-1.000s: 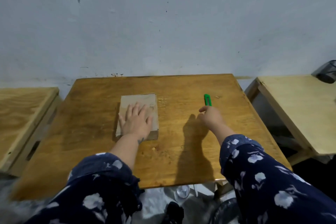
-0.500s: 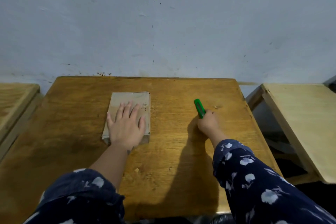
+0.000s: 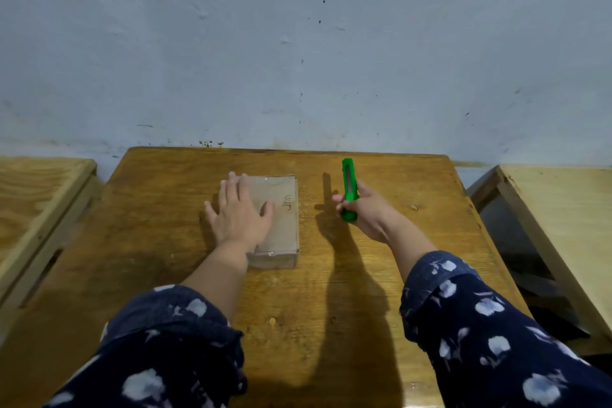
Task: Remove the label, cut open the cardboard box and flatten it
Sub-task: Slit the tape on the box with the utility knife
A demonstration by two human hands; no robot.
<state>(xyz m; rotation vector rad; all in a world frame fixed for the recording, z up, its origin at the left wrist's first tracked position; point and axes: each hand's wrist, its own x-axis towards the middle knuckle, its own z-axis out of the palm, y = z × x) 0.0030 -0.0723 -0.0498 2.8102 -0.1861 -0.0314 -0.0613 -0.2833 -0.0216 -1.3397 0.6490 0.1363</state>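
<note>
A small flat cardboard box [image 3: 283,225], taped shut and with dark handwriting on top, lies on the wooden table [image 3: 331,291]. My left hand [image 3: 240,214] rests flat on the box's left half, fingers spread, pressing it down. To the right of the box, my right hand [image 3: 364,212] is lifted off the table and closed around a green utility knife [image 3: 349,187], which points up and away from me. No blade shows. I cannot make out a label on the box.
A blue-grey wall stands right behind the table. A second wooden table [image 3: 36,195] is at the left and a paler one [image 3: 563,225] at the right, with a dark gap between it and my table.
My right hand reached the green knife, closed on it and lifted it off the table. My left hand slid toward the box's left side. The camera shifted.
</note>
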